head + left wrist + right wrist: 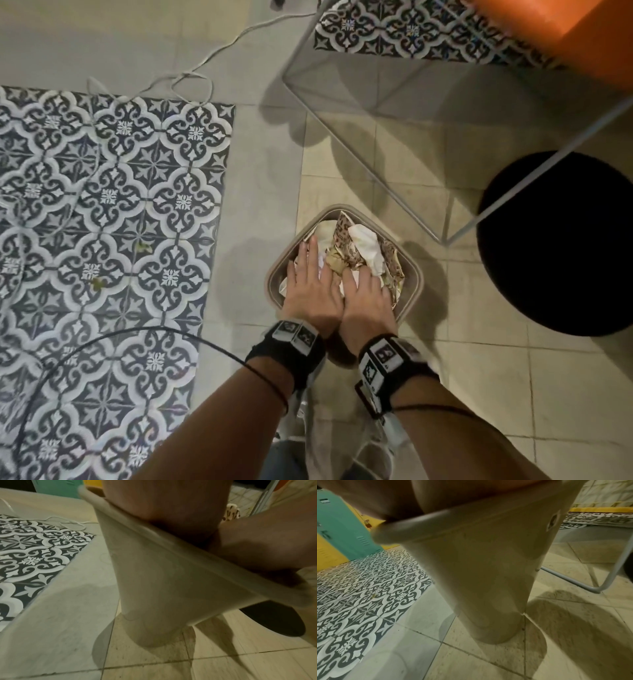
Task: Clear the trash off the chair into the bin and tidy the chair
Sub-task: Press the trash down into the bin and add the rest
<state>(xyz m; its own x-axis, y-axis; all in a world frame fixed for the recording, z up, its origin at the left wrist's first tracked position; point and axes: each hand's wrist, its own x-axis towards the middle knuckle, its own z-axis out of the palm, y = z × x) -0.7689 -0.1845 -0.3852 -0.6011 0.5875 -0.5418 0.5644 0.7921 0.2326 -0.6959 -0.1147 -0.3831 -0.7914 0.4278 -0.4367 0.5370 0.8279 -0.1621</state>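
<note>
Pressing down with fingers flat and spread, the left hand (310, 286) and right hand (366, 296) grip nothing; both rest on the trash (356, 251) heaped in the bin (412, 289) on the floor. Crumpled paper looks light, springy and soft: push centrally, steady the rim.

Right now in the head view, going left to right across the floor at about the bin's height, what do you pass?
Patterned tiles → plain grey floor strip → beige bin, crumpled trash inside, with left hand then right hand pressing flat on it → black round stool.
</note>
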